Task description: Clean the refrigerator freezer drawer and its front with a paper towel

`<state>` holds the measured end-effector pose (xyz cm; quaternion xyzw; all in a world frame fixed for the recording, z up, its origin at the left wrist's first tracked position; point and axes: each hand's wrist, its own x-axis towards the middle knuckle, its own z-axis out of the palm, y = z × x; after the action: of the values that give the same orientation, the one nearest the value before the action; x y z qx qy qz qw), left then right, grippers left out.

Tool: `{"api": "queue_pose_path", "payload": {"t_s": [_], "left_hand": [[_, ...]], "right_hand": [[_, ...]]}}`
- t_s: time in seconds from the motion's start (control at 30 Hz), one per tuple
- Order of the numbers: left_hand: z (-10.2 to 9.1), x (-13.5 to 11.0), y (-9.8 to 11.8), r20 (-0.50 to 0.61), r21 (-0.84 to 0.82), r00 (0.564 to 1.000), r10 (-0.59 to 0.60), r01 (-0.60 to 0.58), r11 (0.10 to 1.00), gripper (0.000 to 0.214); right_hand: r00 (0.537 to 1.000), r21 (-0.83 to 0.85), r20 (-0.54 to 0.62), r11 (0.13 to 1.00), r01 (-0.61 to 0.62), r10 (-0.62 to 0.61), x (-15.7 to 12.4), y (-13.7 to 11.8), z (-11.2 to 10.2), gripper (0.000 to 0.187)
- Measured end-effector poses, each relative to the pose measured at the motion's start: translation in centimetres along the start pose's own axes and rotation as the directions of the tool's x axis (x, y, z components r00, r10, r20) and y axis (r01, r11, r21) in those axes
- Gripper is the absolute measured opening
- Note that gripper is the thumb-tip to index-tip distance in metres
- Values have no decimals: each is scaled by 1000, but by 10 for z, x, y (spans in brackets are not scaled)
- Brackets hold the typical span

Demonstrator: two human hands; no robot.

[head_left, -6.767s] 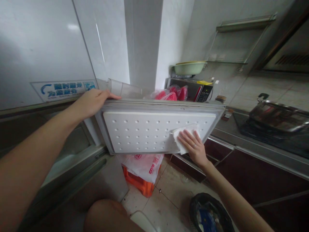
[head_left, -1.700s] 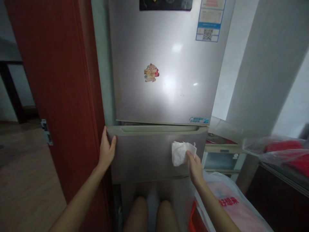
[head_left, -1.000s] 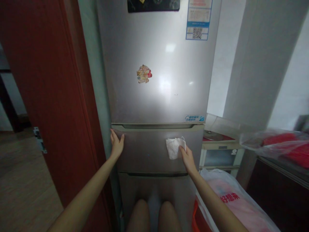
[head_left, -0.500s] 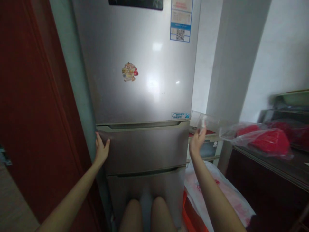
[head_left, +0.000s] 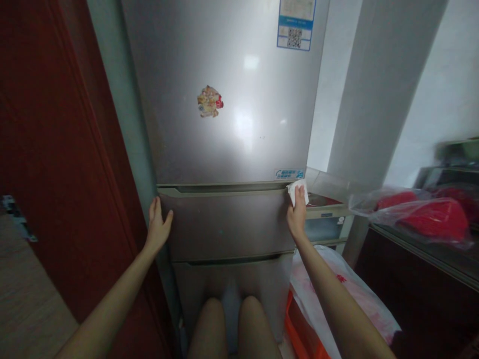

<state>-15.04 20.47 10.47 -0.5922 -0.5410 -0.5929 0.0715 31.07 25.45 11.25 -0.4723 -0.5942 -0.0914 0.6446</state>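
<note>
A silver refrigerator (head_left: pixel 232 224) with a tall upper door and two lower sections stands in front of me, all closed. My left hand (head_left: pixel 158 224) rests at the left edge of the middle section, thumb on the front, fingers spread along the side. It holds nothing. At the right edge of that section, my right hand (head_left: pixel 297 212) holds a folded white tissue (head_left: pixel 298 192) against the upper corner, just below the seam of the upper door. The tissue hides part of that corner.
A reddish-brown door (head_left: pixel 56 124) is on the left. To the right, an orange basket (head_left: pixel 299 324) sits under a white plastic bag (head_left: pixel 348 289). A dark cabinet (head_left: pixel 411 269) carries red items in clear plastic (head_left: pixel 434 217). My knees (head_left: pixel 230 319) are close to the refrigerator's bottom section.
My right hand has moved left and in to the refrigerator's edge, bringing the white tissue onto the corner. My left hand stays at the left edge. The view has shifted slightly.
</note>
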Motion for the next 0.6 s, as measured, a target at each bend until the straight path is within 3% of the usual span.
{"api": "queue_pose_path", "payload": {"t_s": [0.17, 0.4, 0.5, 0.6], "left_hand": [[-2, 1, -3, 39, -52, 999, -36, 38, 998, 71], [0, -7, -9, 47, -68, 997, -58, 61, 996, 70], [-1, -9, -10, 68, -82, 995, -75, 81, 993, 71], [0, -9, -11, 74, -98, 994, -80, 87, 991, 72]], "right_hand": [[999, -7, -43, 1000, -1, 1, -4, -5, 10, 85], [1000, -124, -12, 992, -25, 24, -21, -36, 37, 81], [999, -206, 22, 978, 32, -28, -19, -33, 29, 75], [999, -258, -39, 966, -28, 19, -10, -17, 11, 78]]}}
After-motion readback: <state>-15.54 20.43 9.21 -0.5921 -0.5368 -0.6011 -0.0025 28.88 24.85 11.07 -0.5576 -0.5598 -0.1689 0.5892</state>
